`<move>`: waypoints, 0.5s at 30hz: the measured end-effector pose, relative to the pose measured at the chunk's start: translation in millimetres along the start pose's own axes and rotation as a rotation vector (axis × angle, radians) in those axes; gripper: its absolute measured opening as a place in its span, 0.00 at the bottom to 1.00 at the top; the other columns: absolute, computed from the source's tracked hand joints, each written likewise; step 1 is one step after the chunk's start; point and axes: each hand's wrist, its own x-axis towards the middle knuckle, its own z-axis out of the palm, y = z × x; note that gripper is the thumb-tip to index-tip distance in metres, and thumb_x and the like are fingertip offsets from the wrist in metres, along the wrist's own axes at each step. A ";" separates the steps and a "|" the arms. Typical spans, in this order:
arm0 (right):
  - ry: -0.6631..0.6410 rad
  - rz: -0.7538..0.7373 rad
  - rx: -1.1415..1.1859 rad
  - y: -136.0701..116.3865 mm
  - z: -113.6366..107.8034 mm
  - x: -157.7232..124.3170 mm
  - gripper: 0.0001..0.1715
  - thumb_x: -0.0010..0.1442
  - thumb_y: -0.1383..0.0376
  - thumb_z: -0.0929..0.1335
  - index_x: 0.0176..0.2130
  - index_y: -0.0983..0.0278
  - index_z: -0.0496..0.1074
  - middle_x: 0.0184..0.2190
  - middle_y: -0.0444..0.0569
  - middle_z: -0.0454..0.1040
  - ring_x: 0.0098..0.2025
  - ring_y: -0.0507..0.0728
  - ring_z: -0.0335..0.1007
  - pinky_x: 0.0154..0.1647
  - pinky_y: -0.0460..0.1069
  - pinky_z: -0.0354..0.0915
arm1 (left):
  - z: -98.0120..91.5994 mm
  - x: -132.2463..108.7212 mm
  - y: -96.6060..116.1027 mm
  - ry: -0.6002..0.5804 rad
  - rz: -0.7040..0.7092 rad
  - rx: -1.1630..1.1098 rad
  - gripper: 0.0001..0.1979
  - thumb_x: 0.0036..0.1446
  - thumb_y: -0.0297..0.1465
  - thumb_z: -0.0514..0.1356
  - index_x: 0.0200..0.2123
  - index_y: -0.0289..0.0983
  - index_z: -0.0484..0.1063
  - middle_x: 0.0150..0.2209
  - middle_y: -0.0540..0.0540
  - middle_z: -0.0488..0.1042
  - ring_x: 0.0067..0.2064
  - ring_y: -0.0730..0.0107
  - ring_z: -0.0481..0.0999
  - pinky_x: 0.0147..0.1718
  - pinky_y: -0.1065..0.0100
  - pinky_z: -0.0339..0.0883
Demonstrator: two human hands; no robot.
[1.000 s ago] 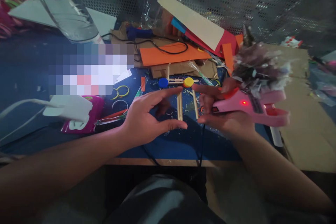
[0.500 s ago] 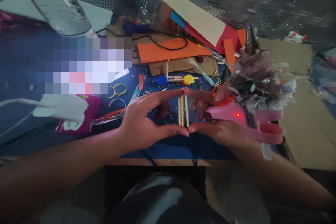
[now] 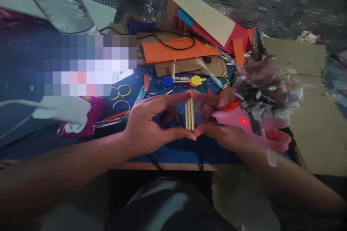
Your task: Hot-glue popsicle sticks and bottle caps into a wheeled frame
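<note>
Three thin wooden sticks [image 3: 189, 114] lie side by side, upright in the picture, over the blue table top [image 3: 176, 148]. My left hand [image 3: 151, 124] pinches their two ends between forefinger and thumb. My right hand [image 3: 219, 124] meets it from the right, its forefinger and thumb on the same stick ends, while its palm and other fingers grip a pink glue gun [image 3: 255, 128] with a red light on. The gun's black cord [image 3: 202, 155] runs down off the table edge.
Behind the hands lie a blue cap [image 3: 168, 81], a yellow cap [image 3: 195, 80], orange paper [image 3: 173, 49], brown cardboard [image 3: 306, 79] and a silvery tinsel bunch [image 3: 264, 81]. A white plug [image 3: 63, 110] on a magenta packet [image 3: 89, 121] sits at left; a clear bottle [image 3: 58, 5] stands far left.
A third stick that lay apart on the right has been brought against the other two. My right hand moved left until its fingertips met my left hand's on the stick ends.
</note>
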 end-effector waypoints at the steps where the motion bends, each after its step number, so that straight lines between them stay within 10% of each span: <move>1: -0.002 -0.004 0.005 1.3 0.2 -1.0 0.23 0.58 0.44 0.82 0.39 0.51 0.73 0.44 0.41 0.85 0.28 0.56 0.68 0.45 0.60 0.77 | 0.0 0.1 -0.2 -0.003 -0.010 -0.001 0.36 0.52 0.54 0.78 0.59 0.43 0.83 0.26 0.55 0.76 0.23 0.76 0.65 0.25 0.70 0.67; 10: -0.048 0.074 0.047 -4.2 2.5 3.2 0.26 0.58 0.40 0.80 0.48 0.50 0.80 0.46 0.43 0.84 0.29 0.54 0.67 0.39 0.57 0.75 | -2.0 2.0 1.9 -0.023 -0.001 -0.005 0.35 0.52 0.54 0.77 0.58 0.43 0.83 0.26 0.54 0.77 0.23 0.75 0.66 0.24 0.69 0.67; 15: -0.033 0.072 0.036 -6.9 3.7 4.2 0.22 0.56 0.44 0.82 0.44 0.49 0.80 0.32 0.40 0.77 0.29 0.55 0.66 0.38 0.55 0.74 | -2.1 3.0 1.5 -0.019 0.034 0.032 0.35 0.53 0.54 0.77 0.58 0.41 0.83 0.24 0.55 0.74 0.23 0.75 0.65 0.25 0.69 0.68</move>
